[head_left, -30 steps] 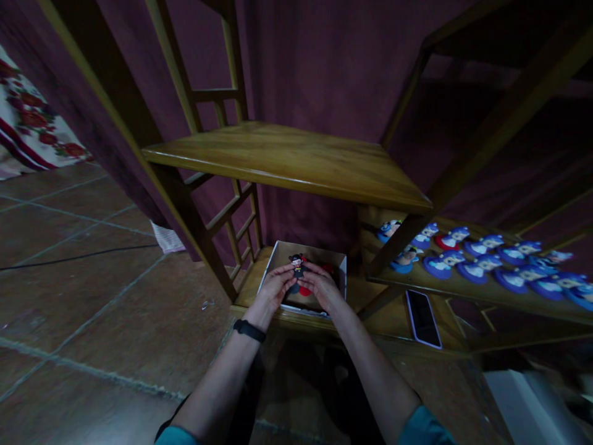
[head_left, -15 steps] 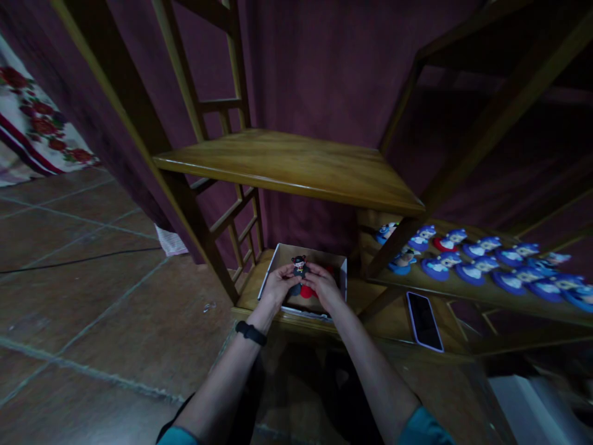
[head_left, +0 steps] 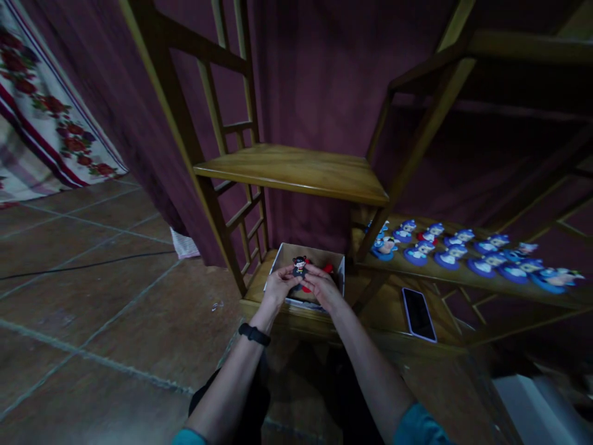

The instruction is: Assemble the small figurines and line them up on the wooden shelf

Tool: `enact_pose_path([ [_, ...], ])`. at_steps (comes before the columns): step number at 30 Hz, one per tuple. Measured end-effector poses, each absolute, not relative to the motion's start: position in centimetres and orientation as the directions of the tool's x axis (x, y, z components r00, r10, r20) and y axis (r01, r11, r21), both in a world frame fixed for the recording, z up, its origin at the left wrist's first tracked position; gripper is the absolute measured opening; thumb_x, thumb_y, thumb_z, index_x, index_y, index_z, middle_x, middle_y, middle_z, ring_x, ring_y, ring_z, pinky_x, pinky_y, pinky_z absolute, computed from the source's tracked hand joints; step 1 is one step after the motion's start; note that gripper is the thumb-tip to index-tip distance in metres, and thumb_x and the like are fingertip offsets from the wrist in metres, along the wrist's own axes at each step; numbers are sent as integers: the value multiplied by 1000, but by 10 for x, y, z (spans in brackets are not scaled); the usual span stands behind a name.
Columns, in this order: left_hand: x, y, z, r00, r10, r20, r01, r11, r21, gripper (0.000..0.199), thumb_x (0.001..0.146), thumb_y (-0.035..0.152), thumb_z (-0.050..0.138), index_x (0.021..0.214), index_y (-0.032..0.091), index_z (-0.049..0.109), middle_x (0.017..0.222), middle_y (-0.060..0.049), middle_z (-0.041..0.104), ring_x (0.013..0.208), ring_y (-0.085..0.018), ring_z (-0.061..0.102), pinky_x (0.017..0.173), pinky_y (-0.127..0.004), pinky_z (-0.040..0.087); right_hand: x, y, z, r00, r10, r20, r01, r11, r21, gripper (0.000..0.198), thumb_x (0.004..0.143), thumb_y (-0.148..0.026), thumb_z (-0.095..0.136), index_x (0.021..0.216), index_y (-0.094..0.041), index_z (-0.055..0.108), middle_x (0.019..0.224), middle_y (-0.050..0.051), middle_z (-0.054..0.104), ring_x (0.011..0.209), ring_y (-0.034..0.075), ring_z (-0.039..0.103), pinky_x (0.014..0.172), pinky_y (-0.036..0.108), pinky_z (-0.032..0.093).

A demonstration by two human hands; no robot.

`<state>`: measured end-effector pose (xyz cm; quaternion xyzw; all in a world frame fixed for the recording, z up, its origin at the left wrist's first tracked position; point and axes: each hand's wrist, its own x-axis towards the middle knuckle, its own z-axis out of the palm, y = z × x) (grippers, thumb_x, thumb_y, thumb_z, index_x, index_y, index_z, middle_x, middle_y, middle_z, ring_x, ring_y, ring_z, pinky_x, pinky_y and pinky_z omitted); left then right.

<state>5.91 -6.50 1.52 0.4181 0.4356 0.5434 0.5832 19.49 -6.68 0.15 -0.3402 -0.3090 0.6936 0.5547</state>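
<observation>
Between the fingertips of both hands is a small black-haired figurine (head_left: 299,267) in dark clothes, held upright with its front towards me. My left hand (head_left: 280,285) grips its left side and my right hand (head_left: 321,286) its right side; both are closed on it. Its lower part is partly hidden by my fingers. Just beneath and behind the hands lies an open shallow cardboard box (head_left: 336,252) with white edges. Red pieces (head_left: 328,269) show inside it, mostly covered by my hands.
The box stands on the low board of a wooden shelf unit (head_left: 296,168). To the right, several blue-and-white figurines (head_left: 451,255) line a shelf, above a phone (head_left: 419,314) lying flat. A white box (head_left: 532,402) is at the lower right. A cable (head_left: 92,266) crosses the tiled floor.
My view has shifted, so the shelf and the figurines appear farther left on the right side. Both hands still hold the black-haired figurine, a little higher over the box's contents.
</observation>
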Motion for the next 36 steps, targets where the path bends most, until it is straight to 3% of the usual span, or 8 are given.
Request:
enact_pose_path([
  [11, 58, -142, 22, 68, 988, -139, -314, 153, 937, 41, 47, 18, 81, 86, 12, 69, 77, -5, 70, 70, -14, 61, 74, -29, 45, 205, -147, 7, -195, 974, -115, -561, -207, -801, 38, 60, -20, 74, 96, -19, 65, 102, 5, 67, 95, 19, 62, 93, 37, 44],
  [19, 58, -186, 0, 41, 992, -119, -251, 126, 960, 45, 48, 20, 80, 91, 14, 69, 75, -2, 69, 65, -11, 58, 73, -27, 42, 200, -189, -9, -187, 968, -164, -567, -243, -787, 36, 57, -18, 75, 92, -18, 65, 95, 4, 67, 93, 18, 62, 92, 38, 44],
  [24, 53, -201, -11, 11, 991, -134, -308, 131, 942, 45, 45, 19, 81, 88, 12, 69, 74, -3, 68, 69, -13, 58, 73, -27, 42, 196, -200, -14, -225, 962, -158, -543, -258, -799, 38, 54, -16, 76, 91, -17, 65, 92, 5, 67, 91, 19, 63, 91, 40, 44],
  [36, 60, -215, -3, 38, 993, -113, -294, 119, 948, 38, 47, 18, 79, 83, 13, 69, 73, -3, 67, 69, -13, 57, 75, -27, 41, 205, -215, -4, -215, 964, -156, -514, -247, -822, 44, 50, -13, 76, 92, -17, 63, 82, 2, 66, 83, 17, 64, 90, 38, 44],
])
